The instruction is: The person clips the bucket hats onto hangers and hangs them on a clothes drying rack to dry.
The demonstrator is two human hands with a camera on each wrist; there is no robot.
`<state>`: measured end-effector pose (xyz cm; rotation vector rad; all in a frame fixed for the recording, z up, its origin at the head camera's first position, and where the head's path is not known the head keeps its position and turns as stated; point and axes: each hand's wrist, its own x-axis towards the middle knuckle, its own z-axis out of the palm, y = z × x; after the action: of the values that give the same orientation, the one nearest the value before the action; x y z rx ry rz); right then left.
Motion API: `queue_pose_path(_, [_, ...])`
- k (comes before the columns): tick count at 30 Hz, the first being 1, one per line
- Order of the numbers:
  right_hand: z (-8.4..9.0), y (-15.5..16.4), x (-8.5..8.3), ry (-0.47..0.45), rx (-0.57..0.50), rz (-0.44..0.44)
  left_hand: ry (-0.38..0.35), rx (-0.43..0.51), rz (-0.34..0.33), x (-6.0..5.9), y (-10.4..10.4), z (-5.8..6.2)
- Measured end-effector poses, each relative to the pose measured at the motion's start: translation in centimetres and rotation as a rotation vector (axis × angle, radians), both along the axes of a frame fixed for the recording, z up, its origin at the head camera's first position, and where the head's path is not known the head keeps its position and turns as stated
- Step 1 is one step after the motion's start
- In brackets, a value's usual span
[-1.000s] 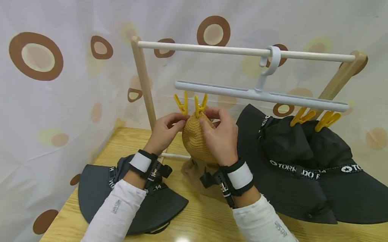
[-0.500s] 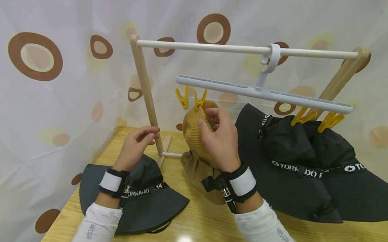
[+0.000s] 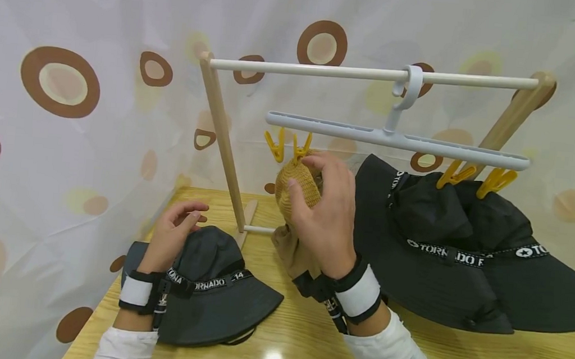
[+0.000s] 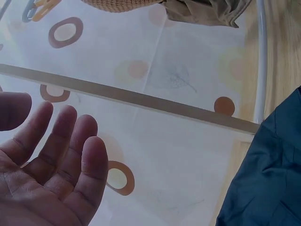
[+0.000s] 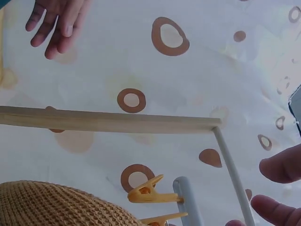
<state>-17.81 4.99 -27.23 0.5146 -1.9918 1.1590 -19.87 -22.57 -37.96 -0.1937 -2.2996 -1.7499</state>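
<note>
A mustard knitted hat (image 3: 294,191) with a tan cloth part (image 3: 292,247) below it hangs at the hanger's left end. One yellow clip (image 3: 301,147) grips its top, while another yellow clip (image 3: 276,145) beside it holds nothing. My right hand (image 3: 328,211) is at the hat's right side, thumb and fingers spread apart; whether it touches the knit is hard to tell. My left hand (image 3: 170,238) is off to the left above a black bucket hat (image 3: 218,287) lying on the table, its fingers loosely bent around nothing, as the left wrist view also shows.
The pale grey hanger (image 3: 392,138) hooks over the white rod (image 3: 306,69) of a wooden rack (image 3: 224,141). At its right end, two yellow clips hold a black wide-brimmed hat (image 3: 428,258). Patterned cloth (image 3: 128,15) stands behind the wooden table (image 3: 305,344).
My left hand has left the knitted hat and moved left and down. The hanger's left end has risen slightly. My right hand remains near the hat.
</note>
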Motion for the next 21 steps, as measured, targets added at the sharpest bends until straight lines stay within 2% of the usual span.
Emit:
queue_pose_path(4, [-0.1,-0.7,0.9,0.023,0.006,0.020,0.012,-0.016,-0.009,0.8,-0.6,-0.3])
queue_pose_path(11, [-1.3,-3.0,2.6,0.087,0.077,0.057,-0.001,-0.012,0.029,1.5,-1.5,-0.8])
queue_pose_path(15, [-2.4,-4.3,3.3,0.043,0.107,0.107,-0.026,-0.009,0.059,1.7,-2.0,-1.0])
queue_pose_path(21, [-4.9,-5.9,3.4,-0.052,0.158,0.155,-0.065,-0.025,0.076,1.8,-2.3,-1.3])
